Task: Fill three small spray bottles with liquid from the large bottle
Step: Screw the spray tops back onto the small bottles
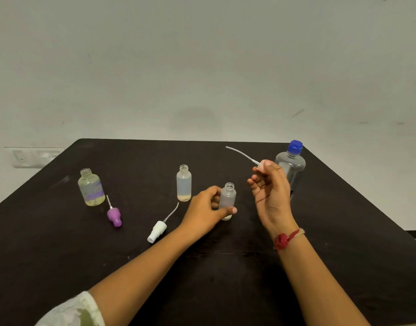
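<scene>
The left hand [205, 208] holds the third bottle [227, 196] upright on the bench [61, 255], just right of centre. Its thumb and fingers [227, 211] curl round the lower half. The neck is open and only a trace of liquid shows at the bottom. At 2 o'clock from it, the right hand [272, 191] pinches the pink sprayer [261, 166] at its fingertips [268, 163], with the dip tube [241, 154] pointing toward 10 o'clock, clear of the neck. The large bottle [291, 168] stands at 2 o'clock on the bench, just behind that hand, with its blue cap [295, 147] on. The middle bottle [184, 183] is at 10 o'clock from the held one and the labelled bottle [91, 188] is far out at 9 o'clock. Both are open, with the white sprayer [158, 230] and the purple sprayer [114, 217] lying near them. The step appears to be laying the pink sprayer aside before any pouring. It is best set down near its own bottle, toward 4 o'clock, so the three sprayers do not get mixed up. The tube should point away from the path the large bottle will take, and it may drip. The light, narrow bottle would tip easily, so a steadying grip helps. The small necks likely call for a slow pour.
</scene>
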